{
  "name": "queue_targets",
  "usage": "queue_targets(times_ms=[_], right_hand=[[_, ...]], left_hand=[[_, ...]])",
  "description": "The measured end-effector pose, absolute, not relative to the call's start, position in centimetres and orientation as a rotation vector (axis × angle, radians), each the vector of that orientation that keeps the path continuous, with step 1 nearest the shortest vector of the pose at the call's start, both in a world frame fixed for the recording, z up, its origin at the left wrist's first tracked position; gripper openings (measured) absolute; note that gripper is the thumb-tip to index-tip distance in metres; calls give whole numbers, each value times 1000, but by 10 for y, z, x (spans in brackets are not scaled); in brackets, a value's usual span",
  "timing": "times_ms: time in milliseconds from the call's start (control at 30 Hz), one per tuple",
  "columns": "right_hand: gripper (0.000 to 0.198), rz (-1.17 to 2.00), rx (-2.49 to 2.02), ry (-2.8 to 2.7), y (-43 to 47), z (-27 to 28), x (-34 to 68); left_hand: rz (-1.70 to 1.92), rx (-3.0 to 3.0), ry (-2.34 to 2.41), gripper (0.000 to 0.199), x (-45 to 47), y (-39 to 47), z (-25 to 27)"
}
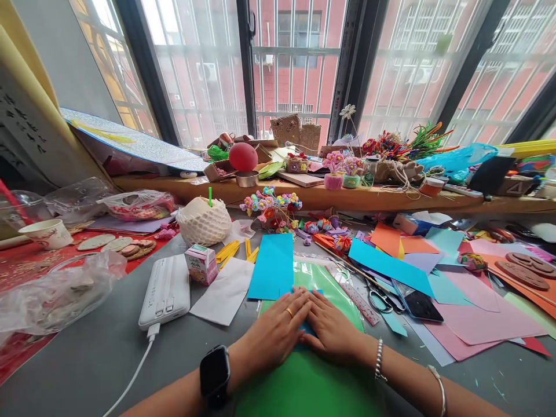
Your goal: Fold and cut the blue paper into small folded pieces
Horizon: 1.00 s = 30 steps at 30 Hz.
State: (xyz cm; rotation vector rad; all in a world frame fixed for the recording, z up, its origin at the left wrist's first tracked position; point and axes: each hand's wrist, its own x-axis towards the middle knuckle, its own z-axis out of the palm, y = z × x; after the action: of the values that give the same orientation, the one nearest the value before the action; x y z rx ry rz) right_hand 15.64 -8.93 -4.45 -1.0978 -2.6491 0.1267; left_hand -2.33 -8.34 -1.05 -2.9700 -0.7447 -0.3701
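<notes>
Paper [308, 328], blue and mostly covered, lies on the green sheet [315, 391] beneath left hand [274, 325] and right hand [334, 327], which meet, fingers stretched flat. It seems unfinished (any crease is hidden from me); a left blue strip [273, 265] and right blue strip [390, 267] look unworked.

Head-worn view, facing forward and down, desk [98, 341] near, windows [299, 63] beyond

Btm ctr: green sheet [310, 389], glossy plastic look. Ctr: blue strip [271, 263], smooth matt paper. Lft: power bank [167, 286], smooth plastic; coconut [204, 223], rough. Rt of ctr: scissors [370, 286], shiny metal. Mid-frame: ledge [208, 190], wood.
</notes>
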Motion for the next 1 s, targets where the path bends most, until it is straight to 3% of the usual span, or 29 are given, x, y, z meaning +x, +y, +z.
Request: queue_targets(times_ms=[267,1000], right_hand=[[60,86,-1103,-2606,-91,-48,153],[73,82,-1167,-2734,-109,-43,208]], left_hand=[[-157,-3237,-627,55,-18,-55,-14],[-80,-3218,-647,54,-18,-54,-17]])
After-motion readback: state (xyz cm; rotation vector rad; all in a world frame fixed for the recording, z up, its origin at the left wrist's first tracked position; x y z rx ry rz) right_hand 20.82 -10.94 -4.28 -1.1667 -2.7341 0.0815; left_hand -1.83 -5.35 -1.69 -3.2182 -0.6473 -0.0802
